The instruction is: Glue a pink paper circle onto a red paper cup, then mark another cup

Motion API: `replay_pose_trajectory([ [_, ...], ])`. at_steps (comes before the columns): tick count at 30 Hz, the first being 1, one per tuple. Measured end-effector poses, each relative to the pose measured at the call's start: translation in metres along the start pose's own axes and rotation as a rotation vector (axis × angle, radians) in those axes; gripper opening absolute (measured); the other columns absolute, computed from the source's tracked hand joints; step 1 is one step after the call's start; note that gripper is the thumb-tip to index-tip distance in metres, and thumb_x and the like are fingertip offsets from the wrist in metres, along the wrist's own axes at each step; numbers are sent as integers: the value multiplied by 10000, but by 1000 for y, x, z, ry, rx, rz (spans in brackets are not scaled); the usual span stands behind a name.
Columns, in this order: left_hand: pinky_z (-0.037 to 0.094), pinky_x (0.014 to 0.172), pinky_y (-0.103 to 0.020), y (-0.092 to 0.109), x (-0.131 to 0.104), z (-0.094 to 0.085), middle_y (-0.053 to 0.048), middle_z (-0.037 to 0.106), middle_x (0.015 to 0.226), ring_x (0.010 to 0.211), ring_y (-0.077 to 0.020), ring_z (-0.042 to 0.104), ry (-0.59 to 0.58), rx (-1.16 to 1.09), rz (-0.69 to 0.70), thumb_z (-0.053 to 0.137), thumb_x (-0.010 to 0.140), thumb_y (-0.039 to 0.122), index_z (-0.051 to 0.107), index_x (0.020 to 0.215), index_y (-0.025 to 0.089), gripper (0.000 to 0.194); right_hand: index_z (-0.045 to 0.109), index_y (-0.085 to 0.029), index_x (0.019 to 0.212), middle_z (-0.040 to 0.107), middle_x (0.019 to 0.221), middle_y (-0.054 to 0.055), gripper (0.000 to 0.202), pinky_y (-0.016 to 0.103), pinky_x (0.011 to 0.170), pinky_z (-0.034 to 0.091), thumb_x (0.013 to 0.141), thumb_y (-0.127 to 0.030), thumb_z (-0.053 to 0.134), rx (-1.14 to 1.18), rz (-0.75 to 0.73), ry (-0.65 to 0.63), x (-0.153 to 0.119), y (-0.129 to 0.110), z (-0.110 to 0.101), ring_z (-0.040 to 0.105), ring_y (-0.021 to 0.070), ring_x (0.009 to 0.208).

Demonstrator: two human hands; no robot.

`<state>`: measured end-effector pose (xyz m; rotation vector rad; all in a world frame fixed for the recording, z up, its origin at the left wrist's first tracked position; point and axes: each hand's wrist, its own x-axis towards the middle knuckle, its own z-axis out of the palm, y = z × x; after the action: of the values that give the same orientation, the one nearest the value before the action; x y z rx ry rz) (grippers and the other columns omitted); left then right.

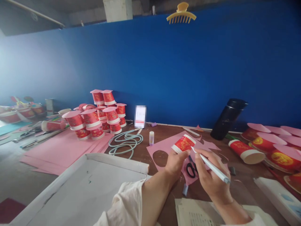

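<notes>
My left hand (175,166) is closed around a red paper cup (183,143) with a gold pattern and a white rim, tilted on its side. In my right hand (213,175) is a white marker (215,169) with a grey-blue end, its tip touching or very near the cup's red side. Under both hands lies a pink paper sheet (156,146) with round holes cut in it. Black-handled scissors (191,170) rest on that sheet, their blades partly hidden by my hands. A small bluish cap (185,190) lies below them.
Stacked red cups with pink tops (91,117) stand left, beside pink sheets (54,153) and a looped pale cord (125,141). A glue stick (151,138) and a phone (140,116) stand ahead. Right are a black bottle (227,121) and a cup on its side (245,151). A white tray (77,191) is near left.
</notes>
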<state>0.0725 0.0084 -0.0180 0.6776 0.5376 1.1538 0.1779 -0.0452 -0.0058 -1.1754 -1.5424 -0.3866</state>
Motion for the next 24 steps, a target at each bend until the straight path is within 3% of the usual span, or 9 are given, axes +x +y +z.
replay_pose_trajectory([
  [8, 454, 825, -335, 2, -7, 4, -55, 696, 808, 797, -216, 622, 14, 255, 104, 789, 631, 268, 714, 856, 150, 266, 644, -199, 1015, 702, 892, 49, 132, 296, 769, 541, 906, -215, 571, -9, -12, 18, 0, 1, 0, 674, 172, 824],
  [16, 449, 808, -315, 1, -9, 5, -34, 677, 793, 836, -222, 607, -1, 304, 185, 779, 626, 217, 690, 822, 172, 220, 644, -202, 1025, 705, 906, 58, 143, 310, 770, 551, 903, -225, 573, -8, -3, 39, 1, -1, -3, 681, 183, 831],
  [19, 446, 821, -331, 3, -9, 6, -37, 673, 792, 811, -215, 608, 33, 247, 101, 770, 617, 212, 691, 843, 166, 244, 647, -204, 1022, 707, 903, 60, 143, 315, 765, 551, 906, -237, 570, 0, 9, 29, 1, 0, -3, 685, 188, 826],
  [24, 442, 884, -351, 6, -6, 7, -47, 654, 797, 821, -213, 617, -13, -94, -9, 770, 575, 192, 674, 890, 172, 330, 653, -204, 1024, 713, 909, 57, 150, 315, 774, 544, 907, -239, 567, -11, 22, 28, -1, 3, -2, 686, 185, 831],
])
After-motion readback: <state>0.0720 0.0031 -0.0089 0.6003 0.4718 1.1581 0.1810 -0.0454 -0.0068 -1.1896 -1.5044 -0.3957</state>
